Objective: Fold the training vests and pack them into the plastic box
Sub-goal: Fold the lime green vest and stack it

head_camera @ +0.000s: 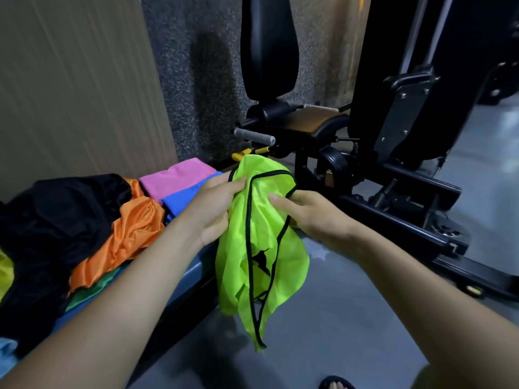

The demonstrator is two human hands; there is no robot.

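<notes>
Neon-green mesh with black piping hangs crumpled between both hands: this training vest (261,248) is held up in the air over the grey floor (337,332), just beside the edge of a low blue tabletop (179,279). The left hand (216,209) grips the vest's upper edge, fingers curled round a bunch of fabric. The right hand (311,211) pinches the cloth on the other side, thumb laid across the front and fingers tucked behind the black-trimmed opening. A dark printed logo shows partway down the vest, and its lower end droops to a point.

On the tabletop to the left lies a loose heap of other garments: a black cloth (61,220), an orange vest (123,237) draped over it, and a green piece (92,290) peeking out beneath. Farther back sit a folded pink piece (177,175) and a folded blue piece (185,200), touching each other. No box or other container can be seen in this view, so nothing can be told of its contents.

Behind the vest stands black gym equipment (365,136) with a padded seat, against a speckled grey wall (196,66). A sandalled foot (337,384) shows at the bottom edge.
</notes>
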